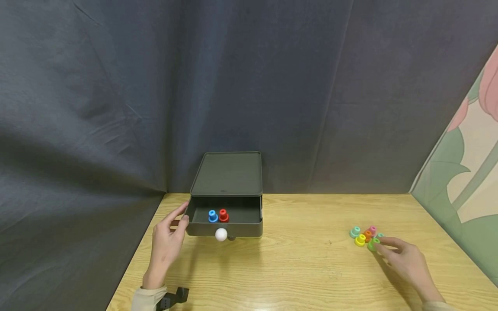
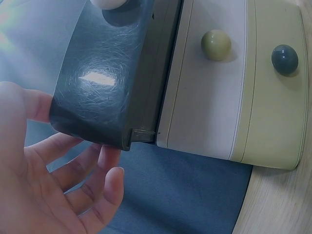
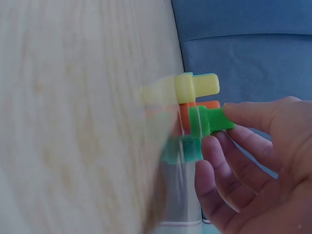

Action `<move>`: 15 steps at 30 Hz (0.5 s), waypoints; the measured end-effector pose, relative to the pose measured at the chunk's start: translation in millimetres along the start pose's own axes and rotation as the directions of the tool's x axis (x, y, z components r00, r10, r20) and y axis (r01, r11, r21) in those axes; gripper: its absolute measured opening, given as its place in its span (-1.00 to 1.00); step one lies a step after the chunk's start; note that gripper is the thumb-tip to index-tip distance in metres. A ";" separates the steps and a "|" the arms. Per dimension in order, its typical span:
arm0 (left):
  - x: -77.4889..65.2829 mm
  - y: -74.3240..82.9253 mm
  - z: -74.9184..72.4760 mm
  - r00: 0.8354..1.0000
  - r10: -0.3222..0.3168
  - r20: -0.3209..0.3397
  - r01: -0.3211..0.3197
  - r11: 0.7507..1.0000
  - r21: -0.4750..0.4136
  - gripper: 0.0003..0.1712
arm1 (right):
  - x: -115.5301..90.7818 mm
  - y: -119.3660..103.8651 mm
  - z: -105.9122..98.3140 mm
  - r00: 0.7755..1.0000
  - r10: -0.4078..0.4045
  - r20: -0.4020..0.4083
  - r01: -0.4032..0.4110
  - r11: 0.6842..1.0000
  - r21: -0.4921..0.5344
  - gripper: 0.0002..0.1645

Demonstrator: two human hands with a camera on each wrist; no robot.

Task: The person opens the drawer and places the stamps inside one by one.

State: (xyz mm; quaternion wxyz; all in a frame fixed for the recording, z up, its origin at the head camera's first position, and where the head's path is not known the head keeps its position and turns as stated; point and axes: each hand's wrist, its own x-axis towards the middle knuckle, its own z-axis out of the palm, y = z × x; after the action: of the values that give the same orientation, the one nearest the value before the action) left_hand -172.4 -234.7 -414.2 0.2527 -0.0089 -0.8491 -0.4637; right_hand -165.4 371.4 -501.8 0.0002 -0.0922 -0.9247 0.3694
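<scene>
My left hand holds the left front corner of the pulled-out dark drawer, thumb near its upper edge and fingers along its side. Inside that drawer stand a blue peg and a red peg, side by side. Over on the right, my right hand pinches a green peg by its narrow stem, between thumb and fingers. Close around it are a yellow peg, an orange peg, a pink peg and a teal peg.
The drawer belongs to a small dark-topped cabinet against the grey curtain. Below it are a pale drawer and a yellow-green drawer, both pushed in. A flower-patterned panel borders the wooden table on the right.
</scene>
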 end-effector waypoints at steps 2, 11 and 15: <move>0.1 0.2 -0.2 1.000 0.001 -0.001 -0.001 1.000 -0.004 -0.57 | -0.8 -1.8 -0.3 1.000 -0.003 -0.008 0.003 1.000 0.011 -0.13; -0.2 0.2 -0.2 1.000 -0.005 -0.001 0.005 1.000 0.003 -0.57 | -5.9 -11.9 -3.1 0.996 -0.067 -0.052 0.067 0.998 -0.006 -0.21; -0.3 0.4 -0.3 1.000 -0.005 0.002 0.005 1.000 0.008 -0.57 | -8.6 -20.5 -4.8 0.989 -0.113 -0.092 0.111 0.993 -0.027 -0.30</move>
State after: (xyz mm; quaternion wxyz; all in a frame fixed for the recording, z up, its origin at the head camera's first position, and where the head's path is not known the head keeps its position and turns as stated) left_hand -172.0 -234.6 -413.9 0.2508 -0.0062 -0.8513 -0.4608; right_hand -160.2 358.7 -483.7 0.0632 -0.0573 -0.9314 0.3539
